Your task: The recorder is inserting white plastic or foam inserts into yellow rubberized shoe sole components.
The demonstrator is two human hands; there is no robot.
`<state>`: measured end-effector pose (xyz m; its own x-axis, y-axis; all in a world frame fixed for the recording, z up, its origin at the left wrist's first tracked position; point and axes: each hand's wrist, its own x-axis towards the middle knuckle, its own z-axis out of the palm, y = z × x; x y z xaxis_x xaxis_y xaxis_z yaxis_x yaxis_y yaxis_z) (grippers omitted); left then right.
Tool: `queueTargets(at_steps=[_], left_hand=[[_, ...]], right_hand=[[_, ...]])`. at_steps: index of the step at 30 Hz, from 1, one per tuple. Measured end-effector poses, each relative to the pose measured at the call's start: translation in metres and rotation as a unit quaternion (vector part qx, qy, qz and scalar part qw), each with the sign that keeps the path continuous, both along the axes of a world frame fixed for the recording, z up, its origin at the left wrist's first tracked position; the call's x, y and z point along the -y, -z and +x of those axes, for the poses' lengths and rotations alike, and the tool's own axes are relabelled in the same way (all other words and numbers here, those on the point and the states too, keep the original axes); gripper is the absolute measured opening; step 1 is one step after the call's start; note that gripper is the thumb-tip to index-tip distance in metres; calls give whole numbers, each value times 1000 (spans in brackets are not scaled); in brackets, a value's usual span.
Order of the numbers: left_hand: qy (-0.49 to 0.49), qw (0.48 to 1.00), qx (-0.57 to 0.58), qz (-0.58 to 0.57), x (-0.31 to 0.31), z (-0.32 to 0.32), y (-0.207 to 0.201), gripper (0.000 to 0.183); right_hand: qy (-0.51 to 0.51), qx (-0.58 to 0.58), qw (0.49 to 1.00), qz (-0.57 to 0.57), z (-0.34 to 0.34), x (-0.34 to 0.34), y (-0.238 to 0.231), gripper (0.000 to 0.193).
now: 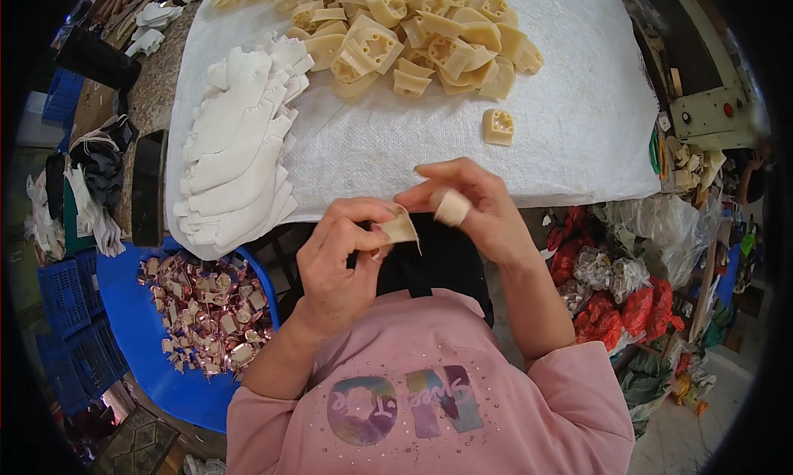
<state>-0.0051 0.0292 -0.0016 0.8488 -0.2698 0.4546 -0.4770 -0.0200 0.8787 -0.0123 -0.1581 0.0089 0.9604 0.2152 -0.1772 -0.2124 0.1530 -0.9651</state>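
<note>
My left hand [337, 256] is closed, its thumb and fingers pinching a small cream-coloured piece [400, 226] with a thin edge hanging down. Close beside it, my right hand [479, 206] has its fingers apart, and a fingertip comes near the top of that piece. A beige wrap [451, 206] covers a digit of the right hand. Beyond both hands, one cream moulded piece [498, 128] with holes stands alone on the white woven sheet [372, 153]. A large heap of similar cream moulded pieces [368, 49] lies at the far side.
Overlapping white flat cut-outs [231, 144] line the sheet's left side. A blue tub [157, 376] at lower left holds shiny pinkish pieces [219, 310]. Left of the sheet lies a black phone-like slab [149, 186]. Red plastic bags [636, 310] lie at right, below a metal machine [714, 116].
</note>
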Motion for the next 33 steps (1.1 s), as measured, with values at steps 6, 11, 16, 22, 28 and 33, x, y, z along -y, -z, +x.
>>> queueTargets(at_steps=[6,11,16,22,28,33], left_hand=[[90,991,98,24,0,4,1,23],[60,991,100,71,2,4,-2,23],[41,996,-1,76,0,2,0,17],[-3,971,-188,-151,5,-1,-3,15],[-4,972,-198,-128,11,-3,-4,11],[-14,968,-211,-134,14,-1,-6,10]], right_hand=[[-112,-16,989,96,7,2,3,43],[-115,25,992,43,11,0,6,41],[-57,-5,998,34,7,-5,12,50],[-40,296,939,-171,12,2,9,40],[58,302,938,-156,4,-28,12,18],[82,236,963,-99,3,-29,10,19]])
